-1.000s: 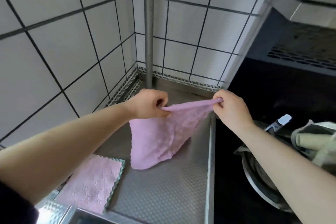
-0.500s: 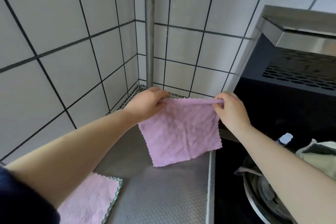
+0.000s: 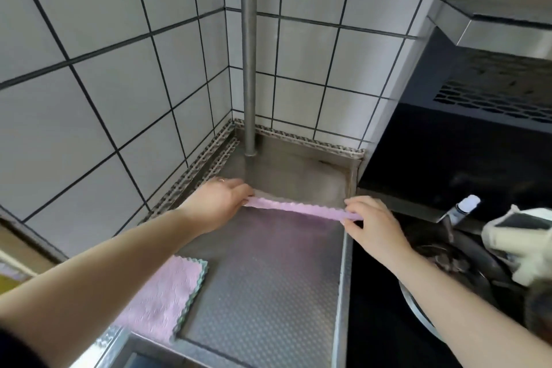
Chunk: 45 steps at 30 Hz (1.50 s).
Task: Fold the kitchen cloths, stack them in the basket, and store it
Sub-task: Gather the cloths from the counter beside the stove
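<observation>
A lilac kitchen cloth (image 3: 298, 208) is stretched between my hands just above the steel counter (image 3: 268, 293), seen almost edge-on as a thin wavy strip. My left hand (image 3: 219, 202) pinches its left end. My right hand (image 3: 369, 222) pinches its right end near the counter's right rim. A stack of folded cloths (image 3: 162, 299), pink on top with green edges showing beneath, lies flat at the counter's near left corner. No basket is in view.
A metal pipe (image 3: 248, 69) rises from the back corner between tiled walls. To the right are a black hob (image 3: 388, 323), a pan (image 3: 448, 278) with a pale mitt (image 3: 519, 245) and a small bottle (image 3: 466, 207), under a range hood (image 3: 493, 69).
The cloth hung down as a full square between my hands. Now both hands have lowered toward the counter and the cloth appears only as a thin taut strip.
</observation>
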### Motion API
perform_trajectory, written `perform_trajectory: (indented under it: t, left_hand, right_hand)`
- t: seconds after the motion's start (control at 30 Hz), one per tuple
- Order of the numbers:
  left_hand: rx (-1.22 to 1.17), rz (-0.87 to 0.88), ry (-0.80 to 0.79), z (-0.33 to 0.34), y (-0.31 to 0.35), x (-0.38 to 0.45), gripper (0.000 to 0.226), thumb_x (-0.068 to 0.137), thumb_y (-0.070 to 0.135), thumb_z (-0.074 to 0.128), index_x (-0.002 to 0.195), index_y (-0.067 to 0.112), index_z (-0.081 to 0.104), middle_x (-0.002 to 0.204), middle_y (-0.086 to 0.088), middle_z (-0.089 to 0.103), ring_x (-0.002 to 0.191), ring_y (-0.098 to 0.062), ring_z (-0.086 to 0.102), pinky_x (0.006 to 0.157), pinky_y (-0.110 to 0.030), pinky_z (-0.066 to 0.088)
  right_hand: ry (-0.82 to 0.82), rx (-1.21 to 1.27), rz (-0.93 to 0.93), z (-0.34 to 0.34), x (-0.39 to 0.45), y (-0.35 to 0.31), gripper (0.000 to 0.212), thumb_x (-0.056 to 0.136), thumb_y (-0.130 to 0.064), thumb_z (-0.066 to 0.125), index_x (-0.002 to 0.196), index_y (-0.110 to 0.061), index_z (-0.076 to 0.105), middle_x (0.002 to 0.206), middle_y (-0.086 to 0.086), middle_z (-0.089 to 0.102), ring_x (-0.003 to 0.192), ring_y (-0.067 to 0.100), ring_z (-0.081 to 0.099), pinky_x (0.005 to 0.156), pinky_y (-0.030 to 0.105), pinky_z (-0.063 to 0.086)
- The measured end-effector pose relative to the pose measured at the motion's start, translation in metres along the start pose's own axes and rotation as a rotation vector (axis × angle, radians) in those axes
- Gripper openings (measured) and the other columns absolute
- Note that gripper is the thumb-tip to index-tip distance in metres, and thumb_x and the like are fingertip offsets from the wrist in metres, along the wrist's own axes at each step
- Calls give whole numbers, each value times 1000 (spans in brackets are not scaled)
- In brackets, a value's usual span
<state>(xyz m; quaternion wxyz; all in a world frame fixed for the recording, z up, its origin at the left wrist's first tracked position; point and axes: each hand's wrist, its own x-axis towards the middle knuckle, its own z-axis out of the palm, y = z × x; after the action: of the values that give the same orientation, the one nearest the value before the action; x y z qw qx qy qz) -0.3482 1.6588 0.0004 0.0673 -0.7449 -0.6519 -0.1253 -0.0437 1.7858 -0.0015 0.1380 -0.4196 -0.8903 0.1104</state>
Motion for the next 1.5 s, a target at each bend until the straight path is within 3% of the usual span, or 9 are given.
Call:
perform_trajectory:
  t: [0.1, 0.2, 0.3, 0.43, 0.77, 0.97, 1.1, 1.3, 1.5]
  left_hand:
    - [-79, -48, -146, 32, 17, -43, 27, 85, 29, 44, 96, 20, 66, 92, -1, 67, 80, -27, 66, 68, -30, 52]
    - [-133, -177, -301, 55, 37, -78, 32, 89, 35, 39, 105, 20, 63, 106, 0, 61, 97, -26, 61, 77, -31, 45]
    - [-120, -291, -371, 64, 54, -98, 26, 97, 31, 41, 115, 20, 56, 113, 0, 61, 101, -26, 59, 75, -30, 40]
    - [-130, -368, -420, 69, 72, -109, 23, 98, 27, 39, 115, 17, 52, 110, -5, 64, 99, -27, 59, 71, -31, 39]
    - [-375, -663, -367, 67, 81, -125, 26, 89, 43, 58, 104, 22, 61, 96, 4, 66, 84, -15, 58, 70, -25, 45]
    - [-660, -914, -87, 73, 70, -113, 34, 83, 21, 71, 114, 14, 59, 102, 3, 60, 91, -13, 54, 71, -16, 40]
    - [-699, -994, -34, 84, 59, -94, 36, 85, 18, 67, 120, 14, 57, 103, -1, 59, 92, -16, 55, 70, -21, 39]
    - [-614, -1005, -86, 103, 29, -67, 40, 83, 19, 67, 121, 15, 57, 107, -9, 63, 99, -26, 57, 77, -24, 40]
    - [-567, -966, -196, 113, 14, -56, 44, 85, 19, 64, 126, 16, 52, 107, -8, 63, 92, -20, 54, 73, -22, 35]
  right_hand:
    - [-216, 47, 31, 32, -41, 0, 26, 91, -23, 55, 113, -13, 63, 129, -6, 56, 121, 13, 47, 99, 23, 34]
    - [-342, 114, 100, 53, -73, 0, 27, 90, -24, 54, 116, -18, 60, 112, -4, 62, 98, 12, 57, 80, 22, 43]
    - [-429, 104, 142, 64, -91, 4, 8, 93, -28, 50, 100, -26, 53, 81, -9, 57, 68, 10, 52, 57, 18, 37]
    - [-432, 108, 156, 67, -104, 9, 7, 95, -30, 46, 98, -25, 49, 77, -8, 56, 68, 14, 54, 60, 28, 41]
    - [-420, 311, 232, 72, -119, 26, 8, 92, -29, 56, 85, -26, 54, 64, -6, 55, 54, 5, 44, 54, 20, 36]
    - [-342, 344, 306, 78, -92, 28, 14, 92, -24, 55, 78, -23, 53, 64, -3, 55, 53, 9, 45, 52, 22, 37]
    - [-270, 394, 389, 89, -63, 28, 14, 91, -23, 56, 78, -17, 55, 65, 0, 54, 55, 12, 44, 53, 25, 35]
    - [-235, 365, 466, 106, -26, 33, 12, 92, -27, 56, 86, -17, 55, 69, -3, 56, 61, 13, 51, 52, 22, 37]
    - [-292, 293, 474, 118, -13, 37, 11, 92, -29, 55, 86, -21, 51, 66, -5, 54, 65, 20, 54, 54, 28, 38]
